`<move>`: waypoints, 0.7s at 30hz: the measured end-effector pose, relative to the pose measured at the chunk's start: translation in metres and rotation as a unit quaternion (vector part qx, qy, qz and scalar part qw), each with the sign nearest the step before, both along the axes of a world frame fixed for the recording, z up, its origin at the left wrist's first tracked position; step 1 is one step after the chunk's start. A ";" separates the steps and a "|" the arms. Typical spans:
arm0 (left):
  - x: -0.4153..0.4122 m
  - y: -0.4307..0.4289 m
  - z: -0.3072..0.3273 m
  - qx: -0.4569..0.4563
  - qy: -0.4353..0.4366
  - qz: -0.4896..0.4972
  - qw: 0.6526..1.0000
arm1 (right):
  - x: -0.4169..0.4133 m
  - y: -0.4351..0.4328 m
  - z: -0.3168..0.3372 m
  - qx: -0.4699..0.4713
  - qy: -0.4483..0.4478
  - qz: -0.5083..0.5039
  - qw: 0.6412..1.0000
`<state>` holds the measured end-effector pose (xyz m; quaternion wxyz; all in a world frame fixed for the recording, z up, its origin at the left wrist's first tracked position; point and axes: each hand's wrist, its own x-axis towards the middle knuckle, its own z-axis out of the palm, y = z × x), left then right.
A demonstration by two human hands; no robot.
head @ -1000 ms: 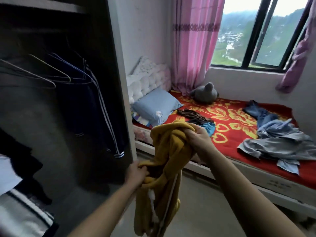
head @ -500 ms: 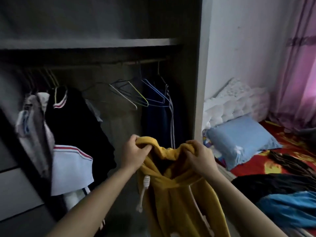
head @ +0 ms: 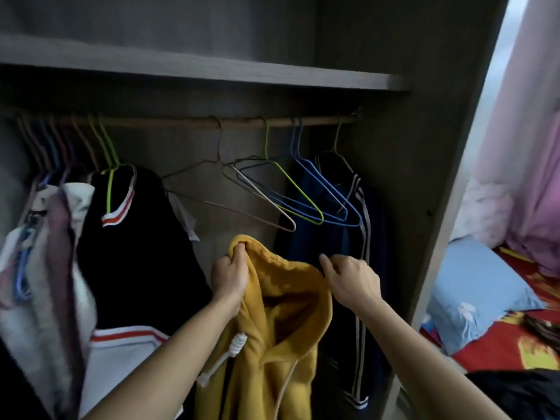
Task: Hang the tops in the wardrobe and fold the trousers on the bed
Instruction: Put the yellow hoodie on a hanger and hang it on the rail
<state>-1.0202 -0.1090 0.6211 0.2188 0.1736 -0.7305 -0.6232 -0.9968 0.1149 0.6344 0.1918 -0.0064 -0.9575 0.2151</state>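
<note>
I face the open wardrobe (head: 394, 183). My left hand (head: 229, 278) grips the left edge of a yellow hoodie's (head: 272, 344) hood. The hood's right edge is pinched by my right hand (head: 351, 281). Held spread between both hands, the hoodie hangs down below the rail (head: 188, 121), and a white drawstring dangles from it. Just above the hood hang empty wire hangers: a pink one (head: 266, 218), a green one (head: 306, 207) and a blue one (head: 342, 218).
Dark and white tops (head: 133, 237) fill the rail's left side. A navy striped garment (head: 339, 253) hangs at the right. Past the wardrobe's side panel lies the bed (head: 533, 350) with a blue pillow (head: 475, 295), dark clothes (head: 515, 389) and a pink curtain (head: 536, 177).
I have turned from the bed to the wardrobe and moved closer. Both hands have raised the hoodie and spread its hood below the empty hangers.
</note>
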 end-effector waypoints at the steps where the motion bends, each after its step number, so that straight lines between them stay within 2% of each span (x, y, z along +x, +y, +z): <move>1: -0.010 -0.003 -0.001 0.004 0.002 -0.003 1.000 | -0.009 -0.005 0.005 -0.010 0.016 0.003 1.000; 7: -0.046 -0.029 -0.013 0.012 0.011 0.009 1.000 | -0.068 -0.036 0.046 -0.058 0.176 0.085 0.979; 9: -0.049 -0.045 -0.011 0.007 0.014 0.035 0.999 | -0.091 -0.055 0.058 -0.049 0.165 0.123 0.977; 12: -0.047 -0.071 -0.004 -0.003 0.024 0.056 0.998 | -0.122 -0.087 0.068 -0.009 0.089 0.157 0.984; 14: -0.043 -0.084 0.002 -0.016 0.024 0.065 0.997 | -0.137 -0.107 0.068 -0.016 0.048 0.182 0.982; 17: -0.037 -0.096 0.007 -0.036 0.021 0.079 0.996 | -0.146 -0.123 0.070 -0.093 0.059 0.226 0.968; 21: -0.034 -0.094 0.007 -0.045 0.013 0.101 0.994 | -0.142 -0.116 0.065 -0.142 0.108 0.242 0.954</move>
